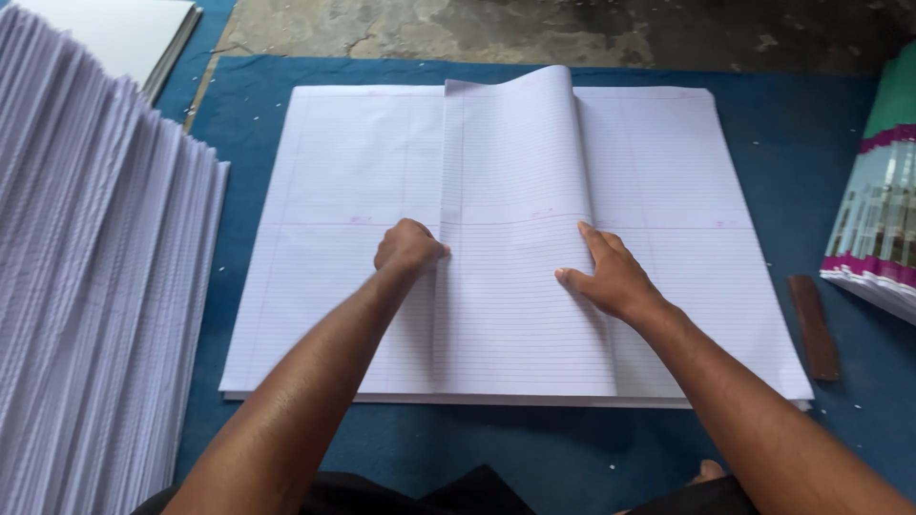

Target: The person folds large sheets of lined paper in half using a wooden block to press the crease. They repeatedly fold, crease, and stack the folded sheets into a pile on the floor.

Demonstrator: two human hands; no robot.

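Observation:
A thick stack of large white ruled sheets [343,181] lies on a blue mat in front of me. The top sheet [515,238] is folded over toward the left, its fold bulging on the right and its free edge near the stack's middle. My left hand [408,248] is curled into a loose fist and presses on that free left edge. Over on the folded side, my right hand [611,277] rests flat with fingers spread, holding the sheet down.
A tall fanned pile of white paper [86,286] fills the left side, with more sheets [124,33] at the top left. A stack of colourful printed covers [878,219] sits at the right edge beside a brown wooden stick [814,327]. The blue mat [811,124] ends at bare concrete floor [572,29] beyond.

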